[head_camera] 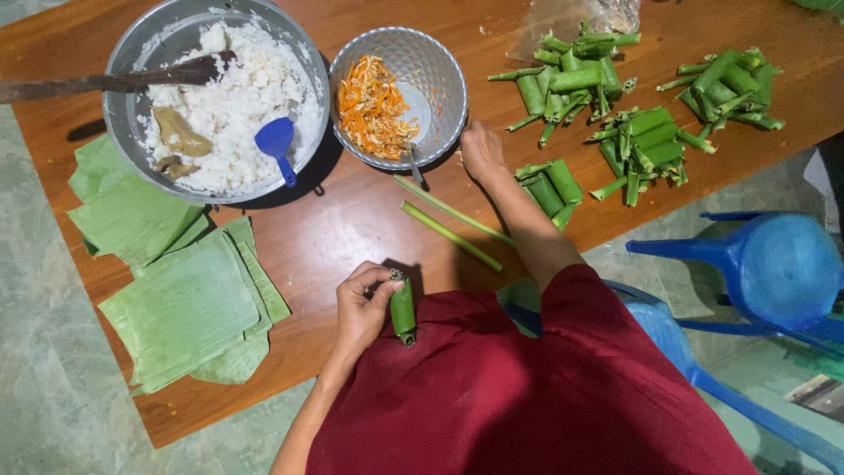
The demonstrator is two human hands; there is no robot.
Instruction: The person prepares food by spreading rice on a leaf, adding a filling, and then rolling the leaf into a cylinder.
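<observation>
Left hand: our left hand is closed around a banana-leaf roll, fingers curled over its upper end, held upright just off the near edge of the tabletop, above our red-clad lap.
Right hand: our right hand rests on the tabletop touching the rim of the small metal bowl; we cannot tell whether its fingers are pinching anything.
Roll: top end looks open, with something pale showing; the bottom end hangs free.
Risk, roll: held by one hand only, we judge the leaf could spring loose or the filling drop from the lower end onto the lap if the grip slackens.
Risk, bowl: the spoon leans over the bowl rim just beside our right hand; a nudge could tip it out, or slide the bowl with its orange shredded filling.
Risk, stalks: two long green stalks lie loose under our right forearm; dragging the arm back could sweep them off the edge.
Nearby: large pan of white rice with blue scoop, stacked banana leaf sheets overhanging the left edge, finished green rolls in piles well apart to the right.
</observation>
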